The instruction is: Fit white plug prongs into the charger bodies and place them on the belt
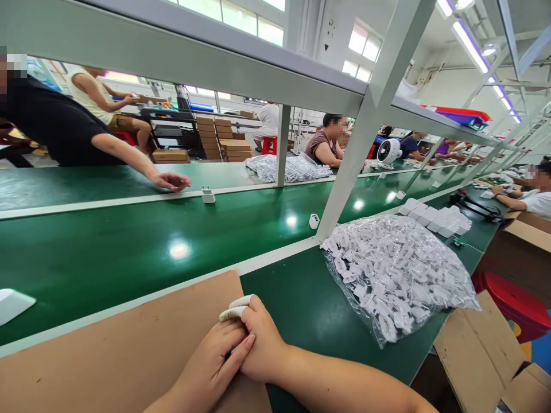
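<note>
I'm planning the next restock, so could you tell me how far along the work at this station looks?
Done: two white chargers already sit out on the green belt. In hand: nothing that shows; the left hand and right hand rest clasped together at the edge of the cardboard sheet, the right wearing white finger cots. Left: a full clear bag of white parts lies beside them.

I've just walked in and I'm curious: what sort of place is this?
Most likely a factory assembly or packing line: a long green conveyor belt carries white chargers, a bag of white parts lies alongside, and workers sit along it.
</note>
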Motion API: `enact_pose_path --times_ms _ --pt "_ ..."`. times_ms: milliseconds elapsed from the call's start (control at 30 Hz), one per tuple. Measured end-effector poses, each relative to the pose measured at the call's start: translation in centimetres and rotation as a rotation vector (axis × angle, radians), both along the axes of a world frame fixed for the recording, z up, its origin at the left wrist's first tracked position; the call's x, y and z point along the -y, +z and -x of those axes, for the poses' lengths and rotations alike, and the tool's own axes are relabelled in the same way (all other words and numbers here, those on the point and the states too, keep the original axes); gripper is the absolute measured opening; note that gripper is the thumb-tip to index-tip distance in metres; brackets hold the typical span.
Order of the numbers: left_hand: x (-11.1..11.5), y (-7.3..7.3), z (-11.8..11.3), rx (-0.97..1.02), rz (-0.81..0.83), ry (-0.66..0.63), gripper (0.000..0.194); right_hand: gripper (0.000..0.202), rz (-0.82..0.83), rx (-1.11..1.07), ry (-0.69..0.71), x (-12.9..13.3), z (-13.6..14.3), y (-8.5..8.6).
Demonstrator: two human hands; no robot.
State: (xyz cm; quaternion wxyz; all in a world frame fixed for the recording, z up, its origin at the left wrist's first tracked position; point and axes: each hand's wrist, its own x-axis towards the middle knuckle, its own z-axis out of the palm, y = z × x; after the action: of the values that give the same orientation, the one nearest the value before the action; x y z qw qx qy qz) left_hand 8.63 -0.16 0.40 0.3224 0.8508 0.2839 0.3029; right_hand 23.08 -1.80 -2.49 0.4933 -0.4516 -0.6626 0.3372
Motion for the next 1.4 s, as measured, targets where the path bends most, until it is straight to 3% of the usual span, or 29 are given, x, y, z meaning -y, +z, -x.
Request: enact_pose_path --times_ms 1133,1400 --pt "-0.01 0.39 -0.18 0.02 0.064 -0.006 0.042 0.046 0.032 0.06 -0.011 -0.08 -0.17 0.56" --pt "-0.42 0.48 -0.29 0.012 0.18 -0.012 0.049 0.05 0.021 0.064 -0.014 -0.29 -0.42 0.45"
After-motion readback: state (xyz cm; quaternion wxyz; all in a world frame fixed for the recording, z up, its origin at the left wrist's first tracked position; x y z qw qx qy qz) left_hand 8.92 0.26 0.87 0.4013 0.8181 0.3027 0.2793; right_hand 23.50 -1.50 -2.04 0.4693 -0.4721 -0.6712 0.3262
